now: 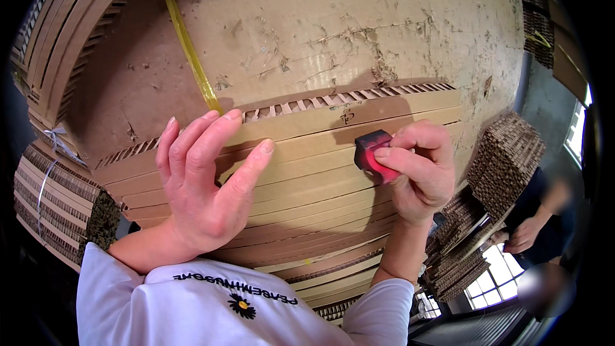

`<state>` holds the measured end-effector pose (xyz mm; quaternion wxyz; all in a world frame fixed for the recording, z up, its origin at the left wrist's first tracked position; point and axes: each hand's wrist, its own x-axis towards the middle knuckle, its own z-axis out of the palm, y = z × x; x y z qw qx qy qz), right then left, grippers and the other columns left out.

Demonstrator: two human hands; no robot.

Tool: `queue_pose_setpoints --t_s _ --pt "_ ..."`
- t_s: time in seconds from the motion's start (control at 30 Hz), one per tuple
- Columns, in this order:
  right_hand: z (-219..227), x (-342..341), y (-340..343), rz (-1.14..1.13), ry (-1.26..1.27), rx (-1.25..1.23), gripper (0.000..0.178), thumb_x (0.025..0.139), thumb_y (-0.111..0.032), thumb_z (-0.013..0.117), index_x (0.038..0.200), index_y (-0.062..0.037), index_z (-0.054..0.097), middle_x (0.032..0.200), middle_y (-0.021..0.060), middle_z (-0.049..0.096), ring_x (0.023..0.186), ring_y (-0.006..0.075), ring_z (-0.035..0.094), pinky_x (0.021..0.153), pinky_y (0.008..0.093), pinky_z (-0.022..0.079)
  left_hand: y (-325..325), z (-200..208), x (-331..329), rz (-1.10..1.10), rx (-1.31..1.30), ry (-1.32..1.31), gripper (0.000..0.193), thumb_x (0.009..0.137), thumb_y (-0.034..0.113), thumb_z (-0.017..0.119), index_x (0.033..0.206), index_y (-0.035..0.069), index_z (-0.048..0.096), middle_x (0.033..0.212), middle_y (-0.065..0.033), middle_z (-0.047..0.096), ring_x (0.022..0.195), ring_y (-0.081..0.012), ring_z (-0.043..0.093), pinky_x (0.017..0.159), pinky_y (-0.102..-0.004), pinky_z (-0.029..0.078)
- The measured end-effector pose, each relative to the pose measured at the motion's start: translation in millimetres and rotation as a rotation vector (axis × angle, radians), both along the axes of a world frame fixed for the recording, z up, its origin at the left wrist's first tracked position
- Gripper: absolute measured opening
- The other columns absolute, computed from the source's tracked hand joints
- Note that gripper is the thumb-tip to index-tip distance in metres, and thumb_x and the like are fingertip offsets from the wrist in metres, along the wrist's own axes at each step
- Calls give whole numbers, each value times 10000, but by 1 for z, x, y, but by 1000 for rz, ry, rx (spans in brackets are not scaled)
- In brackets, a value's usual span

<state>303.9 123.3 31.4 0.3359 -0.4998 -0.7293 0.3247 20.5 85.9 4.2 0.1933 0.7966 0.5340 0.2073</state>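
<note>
Between the thumb and fingers of my right hand (419,170) is a small red and black hand stamp (371,154), held just above the honeycomb cardboard strips (307,173). A small dark mark (346,116) shows on the strip beyond it, to the left of the stamp. My left hand (208,179) is open, with fingers spread over the left part of the same strips. Its fingertips reach the far strip's honeycomb edge; whether they touch it I cannot tell. The strips lie side by side across the worktop, in front of my body.
Beyond the strips lies a worn, scuffed brown board (307,32) with yellow tape (189,45) across it. Curved cardboard strips (83,19) stand at far left, above a tied honeycomb bundle (57,198). Honeycomb stacks (506,154) and another person's hand (525,234) are at right.
</note>
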Motion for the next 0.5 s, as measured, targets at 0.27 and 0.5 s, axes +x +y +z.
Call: queue_pose_setpoints --t_s 0.27,0.5 --pt "-2 -2 7 91 -92 39 254 720 -37 822 969 -73 793 917 39 650 753 197 598 650 316 448 1 2 -1 0 -15 6 397 809 61 707 1194 149 749 1350 -202 613 1205 -383 605 1138 -554 343" --pt "-3 -5 9 95 -161 50 254 705 -56 821 957 -65 792 896 45 657 723 194 592 626 310 451 3 1 4 74 44 8 406 701 120 763 1096 206 793 1279 -101 665 1128 -286 639 1124 -475 385"
